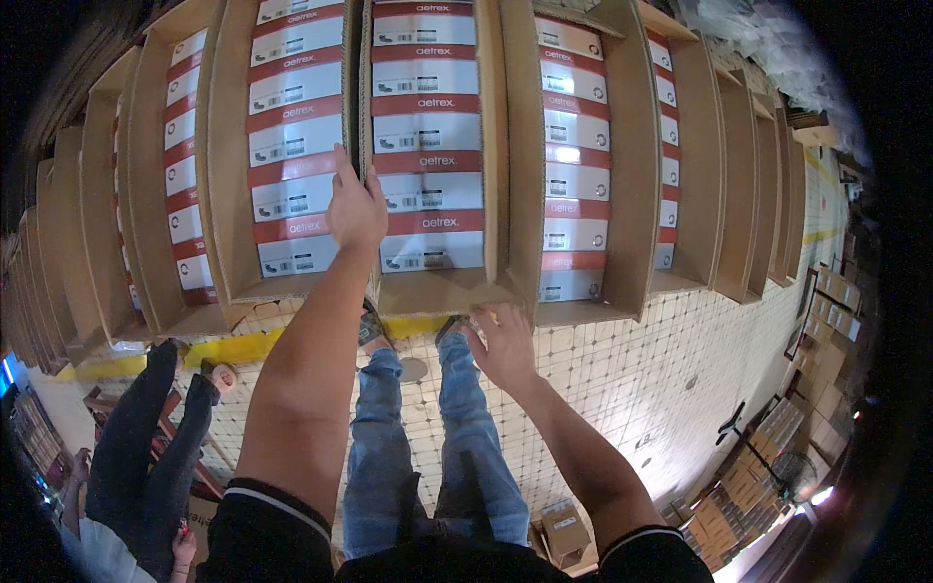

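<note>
My left hand (pixel 355 206) reaches forward and up, its fingers resting on the edge between two cardboard shelf bays, against a stack of red-and-white shoe boxes (pixel 292 146). Another stack of the same boxes (pixel 428 136) fills the bay just right of that hand. My right hand (pixel 502 342) is lower, fingers spread, touching the bottom cardboard lip (pixel 437 291) of the middle bay. Neither hand holds anything. My legs in blue jeans (pixel 428 447) stand below on the tiled floor.
Rows of cardboard shelving (pixel 622 175) with more boxes run left and right. Another person in dark trousers (pixel 146 437) stands at lower left. A small brown carton (pixel 564 530) lies on the tiled floor, and stacked cartons (pixel 758 466) sit at right.
</note>
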Tool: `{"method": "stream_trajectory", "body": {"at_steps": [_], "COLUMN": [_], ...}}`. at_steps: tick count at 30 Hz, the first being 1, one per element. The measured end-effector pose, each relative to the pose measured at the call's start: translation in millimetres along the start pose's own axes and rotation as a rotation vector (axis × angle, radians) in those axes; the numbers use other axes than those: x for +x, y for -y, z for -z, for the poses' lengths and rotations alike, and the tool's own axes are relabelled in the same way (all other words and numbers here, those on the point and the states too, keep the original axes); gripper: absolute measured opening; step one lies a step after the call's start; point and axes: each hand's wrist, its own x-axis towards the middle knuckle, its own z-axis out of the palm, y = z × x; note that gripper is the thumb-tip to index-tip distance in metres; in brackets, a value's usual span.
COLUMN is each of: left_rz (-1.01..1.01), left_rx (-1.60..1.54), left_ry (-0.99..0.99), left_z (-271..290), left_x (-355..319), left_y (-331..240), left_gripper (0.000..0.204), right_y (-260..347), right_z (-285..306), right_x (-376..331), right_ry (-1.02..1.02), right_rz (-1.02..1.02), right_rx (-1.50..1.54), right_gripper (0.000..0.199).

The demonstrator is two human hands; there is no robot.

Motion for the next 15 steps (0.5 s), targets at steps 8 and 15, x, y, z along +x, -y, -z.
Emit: {"method": "stream_trajectory", "body": {"at_steps": [8, 15], "left_rz": [0.014, 0.010], "left_rx": [0.030, -0.135], "left_ry": [-0.043, -0.012], "left_z": [-1.7, 2.2], "left_x": [-3.5, -1.8], "left_y": [-2.0, 10.5], "left_gripper": [0.061, 0.059], "right_y": [0.3, -58.4], "right_z": [3.6, 16.3], "right_x": [139.4, 168.7], "right_ry": [-0.430, -0.275], "right_rz": [-0.240, -0.488], "right_rx": [0.065, 0.116], "right_gripper": [0.041, 0.029]}}
